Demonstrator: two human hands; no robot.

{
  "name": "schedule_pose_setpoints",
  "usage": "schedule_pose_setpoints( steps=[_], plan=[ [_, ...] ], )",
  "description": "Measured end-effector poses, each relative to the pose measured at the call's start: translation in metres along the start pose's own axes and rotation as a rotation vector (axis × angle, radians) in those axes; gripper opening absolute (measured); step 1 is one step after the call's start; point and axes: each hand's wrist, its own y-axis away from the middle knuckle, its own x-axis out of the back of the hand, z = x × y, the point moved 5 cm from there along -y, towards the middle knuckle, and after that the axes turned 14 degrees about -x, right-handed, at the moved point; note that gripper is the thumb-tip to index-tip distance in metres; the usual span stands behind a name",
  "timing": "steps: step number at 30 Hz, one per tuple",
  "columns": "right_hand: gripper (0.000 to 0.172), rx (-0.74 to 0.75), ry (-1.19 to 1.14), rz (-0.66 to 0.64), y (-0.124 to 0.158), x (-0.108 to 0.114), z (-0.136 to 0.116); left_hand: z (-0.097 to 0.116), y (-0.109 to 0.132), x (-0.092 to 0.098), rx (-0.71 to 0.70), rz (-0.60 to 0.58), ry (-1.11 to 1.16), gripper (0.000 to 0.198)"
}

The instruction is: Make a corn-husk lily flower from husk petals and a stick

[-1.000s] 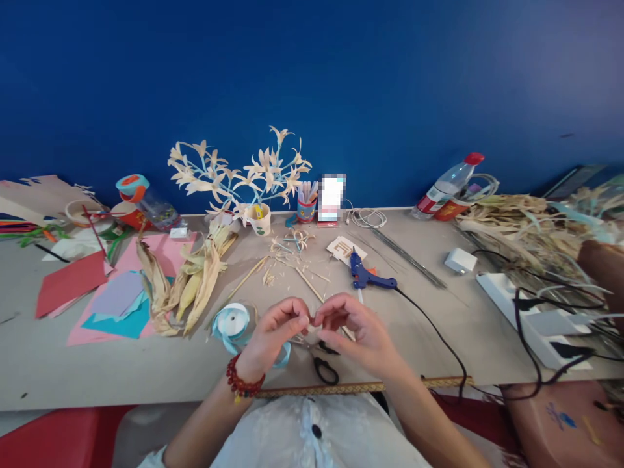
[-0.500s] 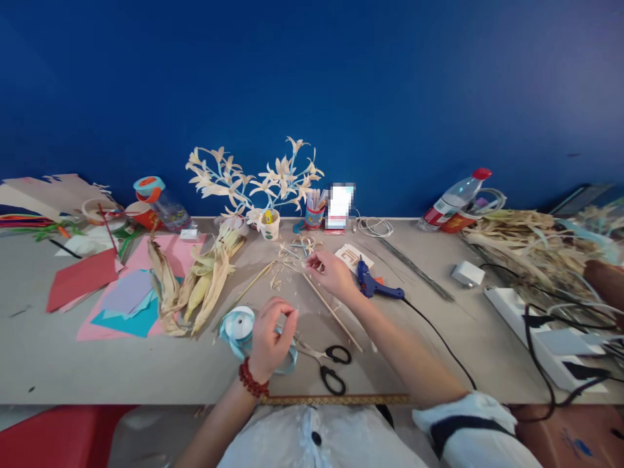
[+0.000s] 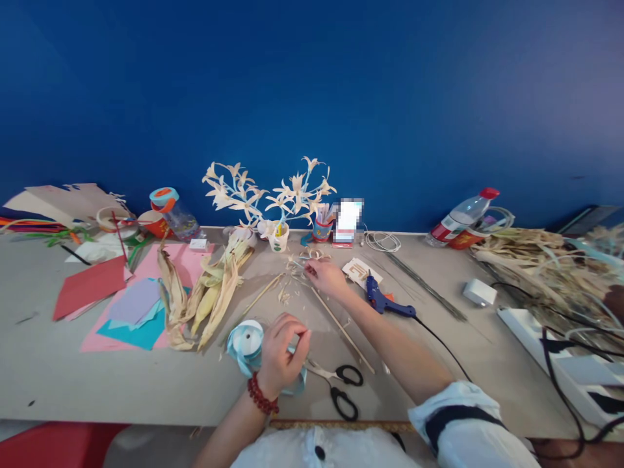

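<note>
Glue gun (image 3: 376, 296): blue, black-corded, lying on the table; landmark for the entries below.

Loose flowers (image 3: 295, 262): pale, narrow-petalled, with bits of light blue; on the table, left of the glue gun and slightly farther from the person, partly hidden by a hand.

Right hand (image 3: 325, 276): left of the glue gun, at the flowers; fingers curled inward, tips bunched. Whether they pinch or touch a petal cannot be told.

Left hand (image 3: 285, 351): left of the glue gun and nearer the person, just beside the light-blue ribbon roll (image 3: 246, 339); fingers bent, thumb and forefinger tips close together. Whether anything is held cannot be told.

Scissors (image 3: 335, 375): black-handled, nearer the person than the glue gun.
</note>
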Motion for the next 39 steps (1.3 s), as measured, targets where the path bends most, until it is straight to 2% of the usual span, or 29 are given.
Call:
schedule_pose_setpoints(
  steps=[5, 8, 10, 12, 14, 16, 18, 21, 24, 26, 28, 30, 32, 33, 34, 37, 39],
  plan=[
    [0.016, -0.043, -0.065, 0.059, 0.011, 0.024, 0.000, -0.001, 0.003, 0.002, 0.015, 0.029, 0.022, 0.009],
    [0.013, -0.062, -0.136, 0.070, 0.038, 0.042, 0.002, 0.000, 0.004, 0.004, 0.008, 0.049, 0.023, 0.010],
    [0.017, -0.058, -0.184, 0.034, 0.066, 0.046, 0.002, 0.001, 0.002, 0.005, 0.016, 0.062, 0.027, 0.010],
    [0.021, -0.024, -0.237, -0.045, 0.097, 0.043, -0.001, 0.002, -0.001, 0.002, 0.046, 0.026, 0.044, 0.008],
    [0.024, -0.002, -0.315, -0.129, 0.125, 0.037, -0.004, 0.004, -0.003, -0.006, 0.095, -0.073, 0.095, 0.012],
    [0.021, 0.022, -0.578, -0.290, 0.148, 0.030, -0.008, 0.007, -0.003, -0.013, 0.145, -0.166, 0.154, 0.017],
    [0.024, 0.009, -0.777, -0.392, 0.164, 0.024, -0.012, 0.010, -0.002, -0.017, 0.176, -0.180, 0.183, 0.013],
    [0.032, -0.040, -1.027, -0.495, 0.179, 0.016, -0.018, 0.013, 0.000, -0.012, 0.191, -0.056, 0.178, 0.014],
    [0.046, -0.086, -1.328, -0.654, 0.187, 0.005, -0.029, 0.013, 0.002, -0.007, 0.236, 0.087, 0.205, 0.017],
    [0.048, -0.124, -1.488, -0.702, 0.187, 0.003, -0.033, 0.012, 0.005, -0.004, 0.284, 0.153, 0.236, 0.019],
    [0.043, -0.173, -1.595, -0.617, 0.183, 0.009, -0.026, 0.007, 0.009, 0.003, 0.327, 0.203, 0.231, 0.020],
    [0.036, -0.235, -1.637, -0.412, 0.175, 0.023, -0.006, 0.001, 0.015, 0.014, 0.357, 0.232, 0.157, 0.020],
    [0.024, -0.296, -1.579, -0.183, 0.172, 0.037, 0.020, -0.006, 0.023, 0.030, 0.380, 0.242, 0.017, 0.020],
    [0.023, -0.327, -1.512, -0.103, 0.172, 0.041, 0.033, -0.010, 0.026, 0.039, 0.391, 0.244, -0.046, 0.021],
    [0.029, -0.357, -1.443, -0.042, 0.174, 0.044, 0.044, -0.014, 0.028, 0.047, 0.405, 0.225, -0.100, 0.022],
    [0.040, -0.418, -1.223, 0.018, 0.186, 0.041, 0.063, -0.022, 0.025, 0.070, 0.361, 0.153, -0.275, 0.021],
    [0.040, -0.406, -1.071, -0.006, 0.195, 0.033, 0.063, -0.025, 0.017, 0.081, 0.270, 0.071, -0.378, 0.031]
  ],
)
